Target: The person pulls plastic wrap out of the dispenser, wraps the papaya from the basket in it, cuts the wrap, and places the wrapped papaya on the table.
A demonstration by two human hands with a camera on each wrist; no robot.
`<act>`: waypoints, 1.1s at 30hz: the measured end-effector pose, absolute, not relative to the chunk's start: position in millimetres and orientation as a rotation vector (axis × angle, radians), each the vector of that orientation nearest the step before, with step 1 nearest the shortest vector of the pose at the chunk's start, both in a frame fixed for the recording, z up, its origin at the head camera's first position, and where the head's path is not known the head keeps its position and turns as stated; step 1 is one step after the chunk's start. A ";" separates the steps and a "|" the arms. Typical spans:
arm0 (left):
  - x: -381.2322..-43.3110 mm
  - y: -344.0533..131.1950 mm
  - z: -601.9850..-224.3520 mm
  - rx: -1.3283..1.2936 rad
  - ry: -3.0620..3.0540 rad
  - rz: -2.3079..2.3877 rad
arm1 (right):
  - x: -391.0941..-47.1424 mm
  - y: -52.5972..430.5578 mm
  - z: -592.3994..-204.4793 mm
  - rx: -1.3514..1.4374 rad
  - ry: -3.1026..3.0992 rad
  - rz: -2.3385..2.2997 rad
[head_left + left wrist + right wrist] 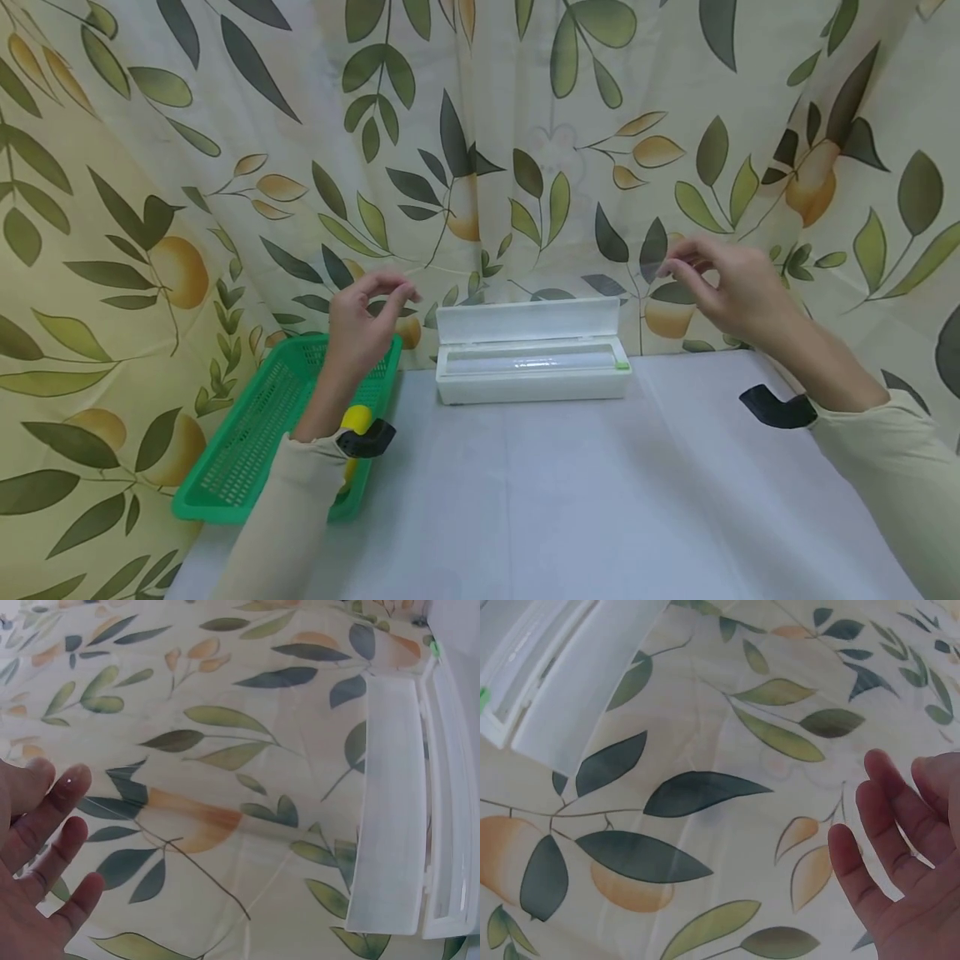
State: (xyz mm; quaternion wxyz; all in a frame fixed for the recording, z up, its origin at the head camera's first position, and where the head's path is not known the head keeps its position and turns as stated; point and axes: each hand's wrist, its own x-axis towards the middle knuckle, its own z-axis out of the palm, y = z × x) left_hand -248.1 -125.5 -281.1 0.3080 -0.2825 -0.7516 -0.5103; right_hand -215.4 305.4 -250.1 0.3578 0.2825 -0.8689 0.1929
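Between my raised hands stretches a sheet of clear cling film, showing only as faint creases and sheen against the curtain. My left hand (365, 321) pinches its left side between thumb and forefinger, the other fingers loosely bent. On the opposite side my right hand (731, 287) pinches the film the same way, held a little higher. Below and between them stands a white cling film dispenser (534, 387), its lid (528, 321) tipped up at the back. A clear-wrapped roll (532, 362) lies inside, and a green slider (622, 365) sits at its right end.
Under my left forearm, a green plastic basket (225, 487) stands on the white-covered table (570, 500). Something yellow (357, 418) in it is partly hidden by my wrist. A leaf-patterned curtain (517, 108) hangs right behind the dispenser.
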 end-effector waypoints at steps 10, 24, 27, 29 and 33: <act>-231.2 -128.2 -272.1 -0.732 -2.001 -1.313 | -197.3 302.5 -242.8 0.729 -2.217 0.481; -216.3 -133.1 -268.3 -0.809 -1.932 -1.431 | -175.6 302.6 -240.2 0.724 -2.195 0.478; -211.8 -134.2 -267.8 -0.820 -1.929 -1.448 | -171.1 303.0 -240.9 0.744 -2.174 0.506; -208.6 -135.0 -268.1 -0.821 -1.935 -1.445 | -167.4 303.0 -241.9 0.748 -2.166 0.527; -201.1 -136.7 -268.5 -0.829 -1.941 -1.434 | -158.4 303.2 -245.6 0.749 -2.176 0.578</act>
